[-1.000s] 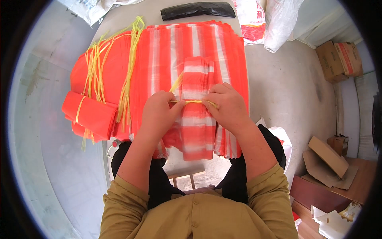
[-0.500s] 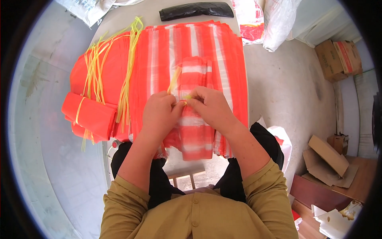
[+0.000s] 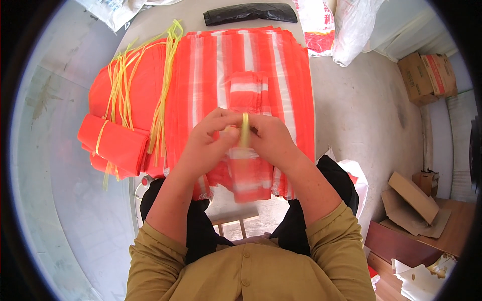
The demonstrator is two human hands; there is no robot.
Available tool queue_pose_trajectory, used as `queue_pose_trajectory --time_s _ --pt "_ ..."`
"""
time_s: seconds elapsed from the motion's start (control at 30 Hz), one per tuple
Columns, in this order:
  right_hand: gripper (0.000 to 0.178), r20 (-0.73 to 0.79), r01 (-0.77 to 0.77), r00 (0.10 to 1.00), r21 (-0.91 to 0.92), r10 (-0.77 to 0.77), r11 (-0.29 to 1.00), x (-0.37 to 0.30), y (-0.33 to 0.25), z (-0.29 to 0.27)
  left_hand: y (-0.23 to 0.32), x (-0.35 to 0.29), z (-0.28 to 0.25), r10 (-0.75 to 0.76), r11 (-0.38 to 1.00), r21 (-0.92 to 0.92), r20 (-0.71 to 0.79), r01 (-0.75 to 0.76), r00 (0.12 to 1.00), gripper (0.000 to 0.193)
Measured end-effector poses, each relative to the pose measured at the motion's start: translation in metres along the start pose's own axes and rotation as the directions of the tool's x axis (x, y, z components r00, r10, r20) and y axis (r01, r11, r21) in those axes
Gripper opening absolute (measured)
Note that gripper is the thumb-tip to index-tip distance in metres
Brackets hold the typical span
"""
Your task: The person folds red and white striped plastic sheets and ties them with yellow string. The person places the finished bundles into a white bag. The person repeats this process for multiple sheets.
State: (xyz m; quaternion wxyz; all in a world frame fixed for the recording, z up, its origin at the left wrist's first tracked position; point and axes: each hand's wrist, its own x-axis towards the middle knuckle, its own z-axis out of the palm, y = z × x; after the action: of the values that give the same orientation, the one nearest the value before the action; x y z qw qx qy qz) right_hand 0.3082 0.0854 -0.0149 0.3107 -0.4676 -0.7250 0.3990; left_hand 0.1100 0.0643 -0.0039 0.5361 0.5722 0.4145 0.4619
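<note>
A folded bundle of red-and-white striped bags or sheets (image 3: 249,173) lies lengthwise in front of me, its near end hanging past the table edge. Over its middle, my left hand (image 3: 213,136) and my right hand (image 3: 272,139) meet with fingers bent in a pinch. Between them stands a yellow tie strip (image 3: 245,125), partly blurred; both hands appear to grip it. Where the strip passes round the bundle is hidden by my fingers. Beneath lies a wide stack of the same striped material (image 3: 206,65).
Left of the stack, several loose yellow strips (image 3: 163,100) lie across plain red material (image 3: 100,88). A rolled red bundle (image 3: 114,145) has a yellow strip around it. A black plastic roll (image 3: 250,13) is at the far edge. Cardboard boxes (image 3: 419,80) stand at right.
My hands have come closer together over the bundle, the left shifting right. The yellow strip now stands up between them, and its loose end no longer shows beside my left hand.
</note>
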Motion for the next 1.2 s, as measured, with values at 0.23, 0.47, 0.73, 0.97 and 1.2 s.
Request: queue_pose_trajectory --time_s 0.23,0.47,0.73,0.97,1.2 --pt "0.02 0.08 -0.155 0.986 0.132 0.146 0.979 0.004 0.0 -0.006 -0.015 0.002 0.0 0.053 0.89 0.454 -0.036 -0.031 0.998 0.019" --pt "0.012 0.081 -0.144 0.989 0.374 0.123 0.916 0.003 0.006 -0.003 -0.024 0.001 0.004 -0.227 0.959 0.145 -0.129 0.245 0.965 0.009" --pt "0.027 -0.165 0.195 0.965 -0.07 -0.204 0.978 -0.001 0.0 0.001 -0.019 0.005 0.008 0.008 0.868 0.495 -0.07 0.028 0.998 0.008" --pt "0.016 -0.168 0.205 0.962 -0.066 -0.213 0.977 0.0 0.001 0.006 -0.006 -0.003 0.005 0.177 0.722 0.675 0.029 -0.15 0.984 0.012" --pt "0.023 -0.055 -0.096 0.992 0.251 0.113 0.963 -0.003 -0.011 0.008 -0.014 -0.003 0.003 -0.237 0.946 0.192 -0.134 0.26 0.962 0.016"
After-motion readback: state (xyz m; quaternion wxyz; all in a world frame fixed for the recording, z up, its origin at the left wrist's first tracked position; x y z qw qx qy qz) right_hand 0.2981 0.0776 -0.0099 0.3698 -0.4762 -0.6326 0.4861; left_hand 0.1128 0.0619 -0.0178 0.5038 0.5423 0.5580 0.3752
